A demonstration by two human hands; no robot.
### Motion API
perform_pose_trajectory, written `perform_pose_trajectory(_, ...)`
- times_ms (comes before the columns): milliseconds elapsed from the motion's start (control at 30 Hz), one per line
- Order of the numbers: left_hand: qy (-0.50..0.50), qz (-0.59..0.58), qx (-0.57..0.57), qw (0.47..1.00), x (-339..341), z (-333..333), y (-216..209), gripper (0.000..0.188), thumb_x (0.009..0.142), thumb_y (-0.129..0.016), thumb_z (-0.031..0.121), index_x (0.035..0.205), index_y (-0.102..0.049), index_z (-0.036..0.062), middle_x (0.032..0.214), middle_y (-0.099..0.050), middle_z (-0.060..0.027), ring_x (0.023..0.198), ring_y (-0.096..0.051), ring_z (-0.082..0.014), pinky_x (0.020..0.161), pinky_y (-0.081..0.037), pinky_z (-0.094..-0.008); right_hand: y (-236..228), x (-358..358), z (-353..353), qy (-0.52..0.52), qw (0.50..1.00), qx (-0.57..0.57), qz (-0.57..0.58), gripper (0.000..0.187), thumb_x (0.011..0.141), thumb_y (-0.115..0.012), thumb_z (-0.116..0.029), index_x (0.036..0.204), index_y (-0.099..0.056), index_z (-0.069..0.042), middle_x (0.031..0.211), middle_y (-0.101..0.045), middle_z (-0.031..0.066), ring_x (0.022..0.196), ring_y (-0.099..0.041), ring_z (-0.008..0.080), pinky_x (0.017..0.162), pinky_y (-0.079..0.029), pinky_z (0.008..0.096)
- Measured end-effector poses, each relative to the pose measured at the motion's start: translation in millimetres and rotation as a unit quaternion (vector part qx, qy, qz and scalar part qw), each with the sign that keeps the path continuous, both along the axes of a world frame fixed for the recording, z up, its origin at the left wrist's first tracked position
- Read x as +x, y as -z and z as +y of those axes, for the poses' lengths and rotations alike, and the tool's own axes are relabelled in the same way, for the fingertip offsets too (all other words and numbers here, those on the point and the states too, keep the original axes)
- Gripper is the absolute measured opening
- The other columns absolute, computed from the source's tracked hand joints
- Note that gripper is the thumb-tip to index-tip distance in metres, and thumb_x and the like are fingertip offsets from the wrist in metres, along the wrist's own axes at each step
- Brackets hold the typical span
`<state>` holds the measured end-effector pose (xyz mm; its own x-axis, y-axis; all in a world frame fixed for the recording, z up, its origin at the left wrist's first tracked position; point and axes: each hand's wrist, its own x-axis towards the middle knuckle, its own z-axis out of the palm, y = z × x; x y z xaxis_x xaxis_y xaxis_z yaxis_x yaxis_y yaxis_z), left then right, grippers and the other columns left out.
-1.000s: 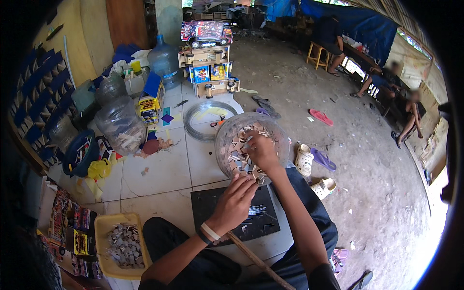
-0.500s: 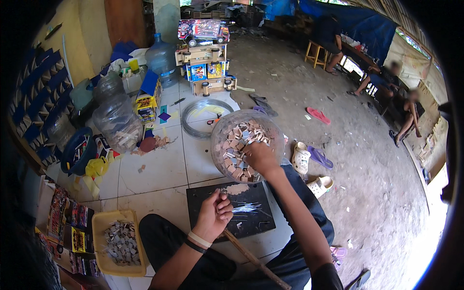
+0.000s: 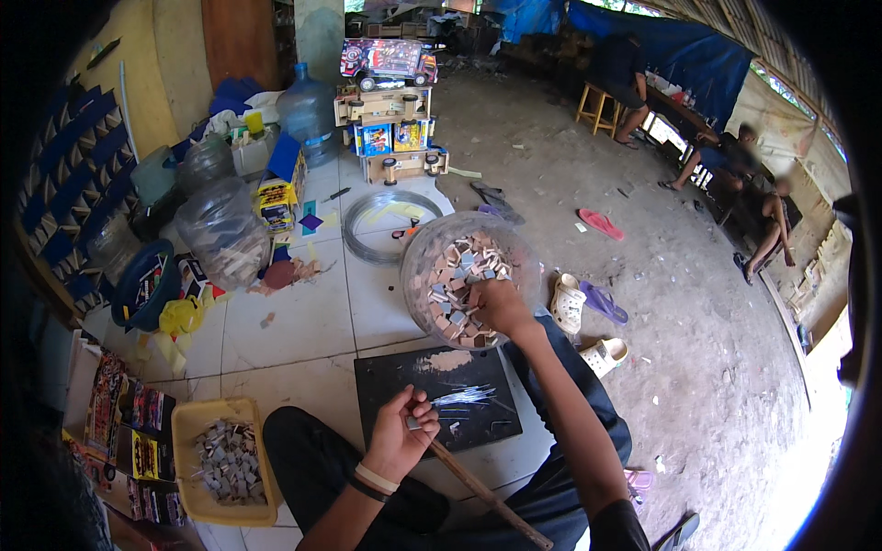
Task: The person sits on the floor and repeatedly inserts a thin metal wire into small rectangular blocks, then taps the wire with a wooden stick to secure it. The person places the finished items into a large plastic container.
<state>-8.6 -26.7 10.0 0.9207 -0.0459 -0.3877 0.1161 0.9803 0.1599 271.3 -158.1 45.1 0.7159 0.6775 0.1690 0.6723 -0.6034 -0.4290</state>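
Observation:
My right hand reaches into a round clear plastic tub of small square wood pieces, some grey-faced, some tan. Its fingers point down, closed among the pieces; what they pinch is hidden. My left hand is palm up over the near left of a black board, fingers curled, with a small grey square piece in them. A bundle of thin cut wires lies on the board beside it. A wooden stick slants from below that hand toward my lap.
At my left stands a yellow tray of grey square pieces. Beyond the tub lie a wire coil and stacked toy trucks. Clear jugs stand far left. Sandals lie right; people sit far right.
My left hand has turned palm up and lowered slightly, showing the grey piece in its fingers. My right hand has shifted slightly nearer and to the right within the tub.

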Motion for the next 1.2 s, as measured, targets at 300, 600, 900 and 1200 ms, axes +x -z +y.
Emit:
perform_pose_trajectory(300,-0.046,0.046,-0.014,0.998,6,-7,-3,0.026,0.115,-0.059,0.022,0.109,-0.066,-0.0028,0.103,-0.062,-0.0117,0.101,-0.061,-0.0249,0.1,-0.058,-0.0415,-57,-7,-31,-0.103,0.882,0.26,0.378,0.018,0.093,-0.085,-0.003,0.107,-0.075,-0.005,0.097,-0.078,0.0014,0.086,-0.072,0.0097,0.072,-0.057,0.0265)
perform_pose_trajectory(600,-0.076,0.006,-0.074,0.994,34,-19,-6,0.036,0.117,-0.055,0.027,0.116,-0.068,-0.0067,0.117,-0.071,-0.0191,0.111,-0.072,-0.031,0.098,-0.065,-0.0406,-77,-63,-26,-0.099,0.934,0.193,0.283,0.017,0.096,-0.082,-0.001,0.112,-0.078,0.001,0.099,-0.08,0.0042,0.091,-0.076,0.0147,0.084,-0.062,0.0301)
perform_pose_trajectory(900,-0.148,-0.106,0.81,0.558,61,26,21,0.01,0.103,-0.069,0.008,0.094,-0.07,0.0027,0.101,-0.068,-0.0121,0.1,-0.067,-0.0308,0.09,-0.055,-0.0429,-6,-21,0,0.01,0.993,0.09,0.073,0.034,0.081,-0.091,-0.024,0.106,-0.083,-0.002,0.1,-0.081,0.0212,0.099,-0.079,0.0388,0.092,-0.061,0.0454)
perform_pose_trajectory(1200,-0.04,-0.252,0.856,0.45,58,54,48,0.016,0.091,-0.077,-0.001,0.106,-0.076,0.0033,0.119,-0.074,-0.012,0.125,-0.066,-0.0343,0.112,-0.051,-0.0478,22,3,7,0.048,0.988,0.003,0.147,0.044,0.078,-0.094,-0.038,0.106,-0.083,-0.007,0.116,-0.078,0.022,0.113,-0.074,0.0397,0.097,-0.059,0.0469)
